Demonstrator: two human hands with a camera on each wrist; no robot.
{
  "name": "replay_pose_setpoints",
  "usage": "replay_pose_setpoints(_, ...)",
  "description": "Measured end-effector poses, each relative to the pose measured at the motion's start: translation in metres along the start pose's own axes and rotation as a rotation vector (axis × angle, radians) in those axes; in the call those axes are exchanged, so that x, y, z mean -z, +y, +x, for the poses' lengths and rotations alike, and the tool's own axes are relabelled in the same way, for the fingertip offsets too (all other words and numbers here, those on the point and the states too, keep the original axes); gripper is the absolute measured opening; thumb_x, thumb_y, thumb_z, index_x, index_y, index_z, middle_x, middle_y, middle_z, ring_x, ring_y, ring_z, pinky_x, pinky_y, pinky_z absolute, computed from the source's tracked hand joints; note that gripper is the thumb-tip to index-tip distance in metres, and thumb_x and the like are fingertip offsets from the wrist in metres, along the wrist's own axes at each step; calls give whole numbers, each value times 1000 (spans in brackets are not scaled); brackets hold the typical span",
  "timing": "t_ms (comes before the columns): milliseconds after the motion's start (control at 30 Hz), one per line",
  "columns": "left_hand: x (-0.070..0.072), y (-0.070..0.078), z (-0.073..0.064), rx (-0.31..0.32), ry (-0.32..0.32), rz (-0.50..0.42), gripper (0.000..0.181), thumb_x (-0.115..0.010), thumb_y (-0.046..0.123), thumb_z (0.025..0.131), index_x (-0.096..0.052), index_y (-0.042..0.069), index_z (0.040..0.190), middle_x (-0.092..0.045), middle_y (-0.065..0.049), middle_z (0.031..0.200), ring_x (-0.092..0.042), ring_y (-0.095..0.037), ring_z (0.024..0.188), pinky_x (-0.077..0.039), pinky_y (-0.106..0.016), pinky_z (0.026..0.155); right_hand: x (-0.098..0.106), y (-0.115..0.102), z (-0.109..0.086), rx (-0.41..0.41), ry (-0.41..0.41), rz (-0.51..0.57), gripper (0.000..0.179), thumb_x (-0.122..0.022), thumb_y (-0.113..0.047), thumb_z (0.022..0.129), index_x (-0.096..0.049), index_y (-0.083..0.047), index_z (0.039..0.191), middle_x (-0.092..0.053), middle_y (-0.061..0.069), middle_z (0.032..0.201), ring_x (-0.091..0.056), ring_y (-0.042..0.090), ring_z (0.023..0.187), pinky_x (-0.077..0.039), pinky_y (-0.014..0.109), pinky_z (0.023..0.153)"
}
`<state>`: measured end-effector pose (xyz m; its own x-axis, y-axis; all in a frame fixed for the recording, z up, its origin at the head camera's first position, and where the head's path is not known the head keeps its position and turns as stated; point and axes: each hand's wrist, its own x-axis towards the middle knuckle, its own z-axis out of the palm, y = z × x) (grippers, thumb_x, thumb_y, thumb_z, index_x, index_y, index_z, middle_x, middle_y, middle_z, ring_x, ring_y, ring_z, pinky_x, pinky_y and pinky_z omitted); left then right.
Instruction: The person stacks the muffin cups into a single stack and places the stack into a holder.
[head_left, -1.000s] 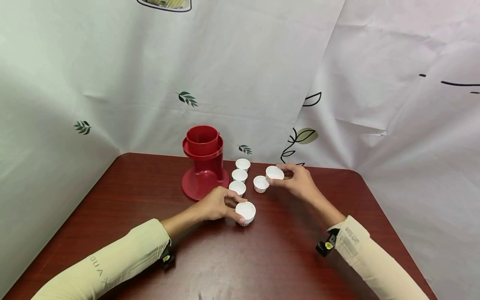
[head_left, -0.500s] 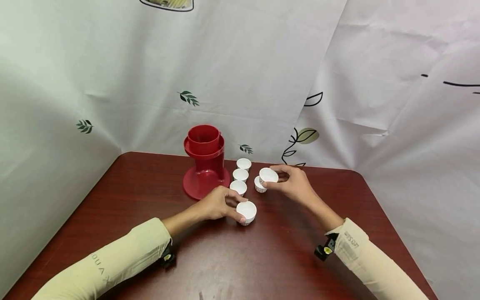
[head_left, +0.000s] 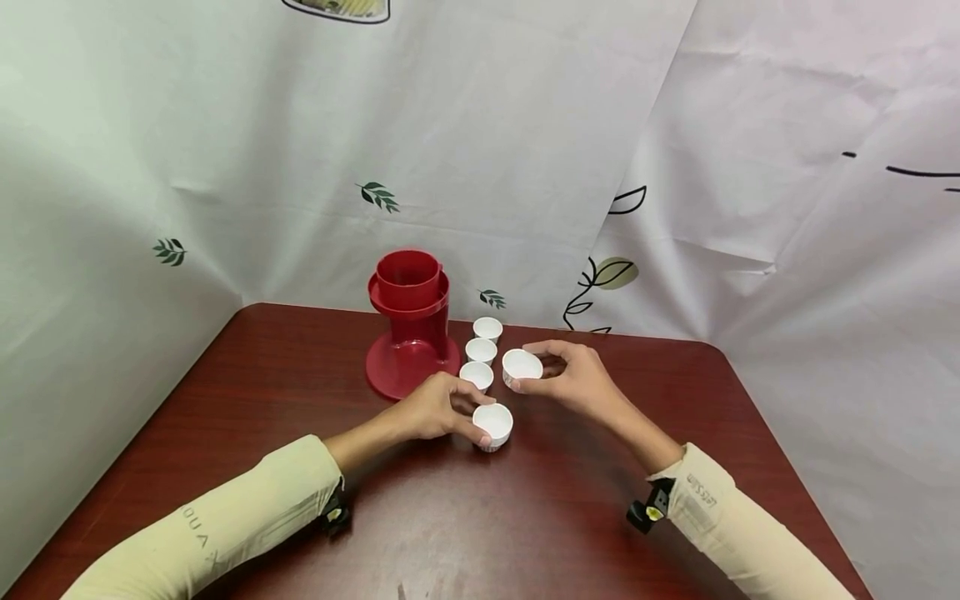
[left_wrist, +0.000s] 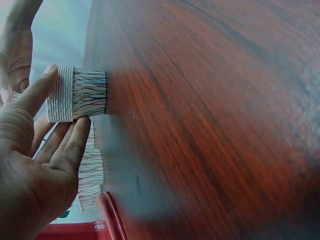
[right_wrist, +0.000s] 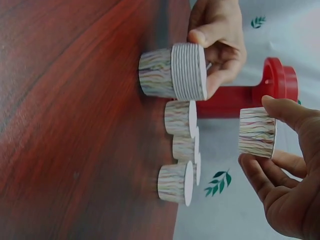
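My left hand [head_left: 438, 408] pinches a nested stack of white paper baking cups [head_left: 492, 427] between thumb and fingers. In the left wrist view the stack [left_wrist: 89, 92] shows several layered rims and a wavy coloured pattern, its base right at the tabletop. A single baking cup [head_left: 522, 369] is gripped by my right hand [head_left: 581, 377]. From the right wrist, that cup [right_wrist: 257, 132] appears raised off the table. Three baking cups [head_left: 481, 351] stand in a row left of it. One more cup [right_wrist: 175, 183] on the table is hidden in the head view behind the held one.
A red plastic stand [head_left: 408, 333] with a round base and a cup-shaped top sits left of the row. The dark red wooden table [head_left: 480, 525] meets a white cloth backdrop [head_left: 510, 150] with leaf prints behind.
My right hand has moved left and slightly toward me with its baking cup, now covering the standing cup in the head view. The left hand and its stack stay put.
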<state>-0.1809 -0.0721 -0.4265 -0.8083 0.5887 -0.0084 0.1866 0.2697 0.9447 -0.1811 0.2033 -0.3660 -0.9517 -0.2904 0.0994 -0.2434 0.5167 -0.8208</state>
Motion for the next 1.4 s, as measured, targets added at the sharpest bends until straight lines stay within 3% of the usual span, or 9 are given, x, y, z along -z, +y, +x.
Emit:
replay_pose_setpoints(333, 0, -2, 0, -3, -3, 11, 42, -100, 8, 83, -85, -1, 121, -87, -15, 117, -86, -23, 105, -63, -18, 86, -18, -3, -9, 50, -55, -2, 56, -101, -24, 84, -80, -6, 133, -85, 9, 115, -83, 20, 95, -68, 26, 82)
replay_pose_setpoints(633, 0, 0, 0, -9, -2, 24, 31, -101, 9, 82, -81, 1, 104, -87, -11, 103, -85, -18, 103, -63, -19, 90, -28, -3, -15, 77, -115, 2, 55, -102, -21, 83, -82, -7, 133, -86, 5, 115, -82, 12, 94, -68, 25, 84)
replay_pose_setpoints(967, 0, -2, -1, -13, -7, 17, 32, -101, 5, 81, -83, 1, 108, -88, -10, 104, -85, -15, 102, -64, -19, 90, -33, -1, -20, 93, -153, 21, 55, -101, -22, 84, -82, -8, 133, -86, 6, 114, -83, 12, 97, -68, 25, 87)
replay_pose_setpoints(1267, 0, -1, -2, -25, -2, 9, 34, -102, 8, 80, -85, 2, 109, -88, -7, 102, -83, -10, 99, -64, -18, 90, -38, 6, -22, 95, -169, 27, 54, -102, -24, 84, -82, -11, 132, -87, 6, 116, -83, 13, 99, -70, 35, 91)
replay_pose_setpoints(1400, 0, -2, -2, -18, 9, 17, 37, -102, 8, 79, -85, 2, 111, -88, -7, 104, -84, -11, 100, -64, -18, 89, -41, 9, -24, 96, -177, 38, 57, -102, -21, 83, -81, -9, 134, -86, 8, 118, -84, 16, 103, -70, 33, 92)
